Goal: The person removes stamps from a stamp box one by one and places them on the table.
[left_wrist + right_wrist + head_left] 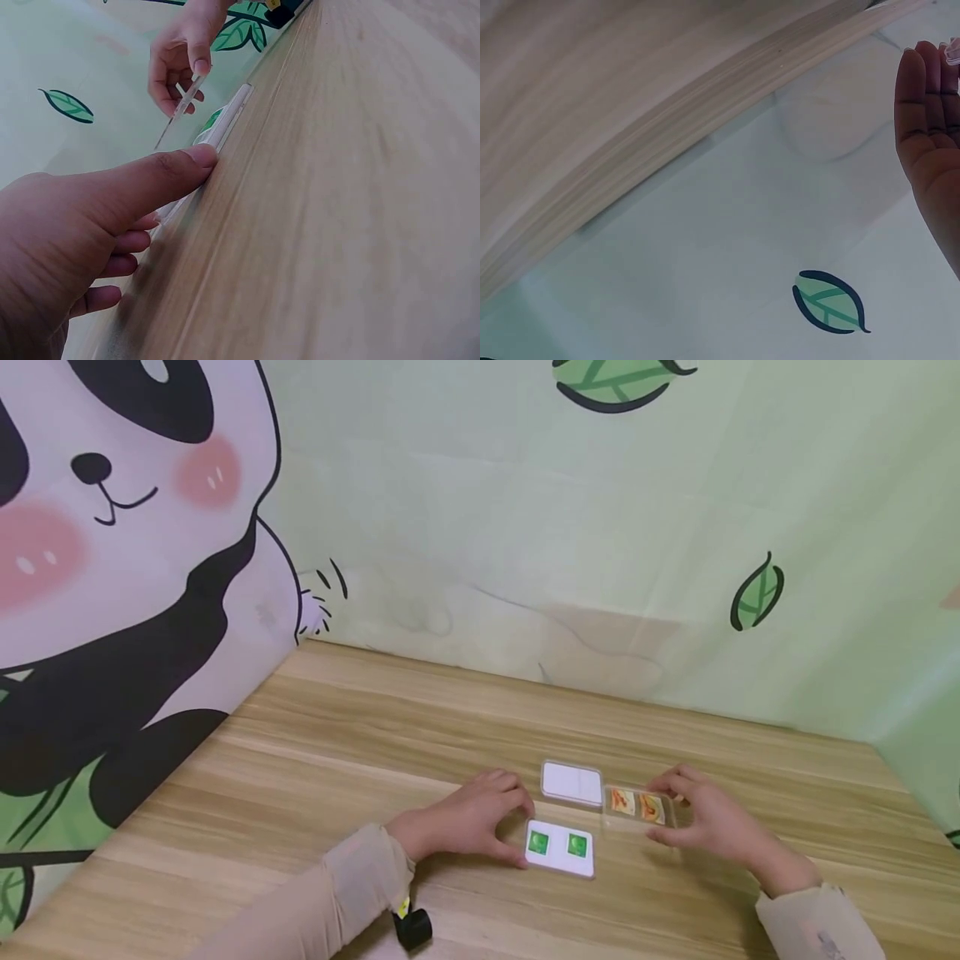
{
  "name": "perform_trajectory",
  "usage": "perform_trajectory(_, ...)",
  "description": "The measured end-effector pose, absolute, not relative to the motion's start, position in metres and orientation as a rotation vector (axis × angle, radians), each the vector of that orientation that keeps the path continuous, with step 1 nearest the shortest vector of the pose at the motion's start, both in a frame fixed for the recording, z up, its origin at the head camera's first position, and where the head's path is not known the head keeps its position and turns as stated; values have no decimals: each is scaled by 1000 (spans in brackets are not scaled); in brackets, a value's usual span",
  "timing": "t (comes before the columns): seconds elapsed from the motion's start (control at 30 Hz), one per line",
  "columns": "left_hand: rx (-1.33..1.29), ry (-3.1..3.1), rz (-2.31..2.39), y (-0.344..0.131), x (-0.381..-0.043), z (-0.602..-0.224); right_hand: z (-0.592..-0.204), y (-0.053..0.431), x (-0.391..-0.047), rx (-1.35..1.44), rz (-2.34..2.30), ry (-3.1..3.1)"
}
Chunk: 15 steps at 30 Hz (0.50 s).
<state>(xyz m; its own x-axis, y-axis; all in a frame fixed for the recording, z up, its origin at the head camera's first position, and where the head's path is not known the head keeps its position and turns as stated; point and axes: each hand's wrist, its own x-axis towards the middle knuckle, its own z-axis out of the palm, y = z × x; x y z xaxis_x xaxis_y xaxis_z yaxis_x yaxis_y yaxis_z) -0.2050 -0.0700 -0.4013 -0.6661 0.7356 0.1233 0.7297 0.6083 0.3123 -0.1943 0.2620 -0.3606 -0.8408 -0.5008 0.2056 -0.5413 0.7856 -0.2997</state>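
Observation:
My left hand (480, 818) holds the left end of a flat white card case (558, 850), thumb at its near edge and fingers at the far edge. Two green square pictures show on that case. In the left wrist view, the thumb (180, 169) touches the rim of the case (229, 120). My right hand (708, 818) pinches the right end of a clear flat case (636, 807) with two orange food-like pictures. This clear case is off the table and tilted in the left wrist view. Only part of the right hand (934, 135) shows in the right wrist view.
A blank white flat case (572, 783) lies just behind the green-picture case, beside the clear one. The wooden table (360, 727) meets a pale cloth backdrop (450, 527) with printed leaves at the back and a printed panda (255, 593) on the left.

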Motion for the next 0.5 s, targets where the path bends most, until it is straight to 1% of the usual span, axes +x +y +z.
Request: perform_trajectory(0.5, 1279, 2802, 547, -70, -204, -401, -364, 282, -193, 851, 553, -2827)
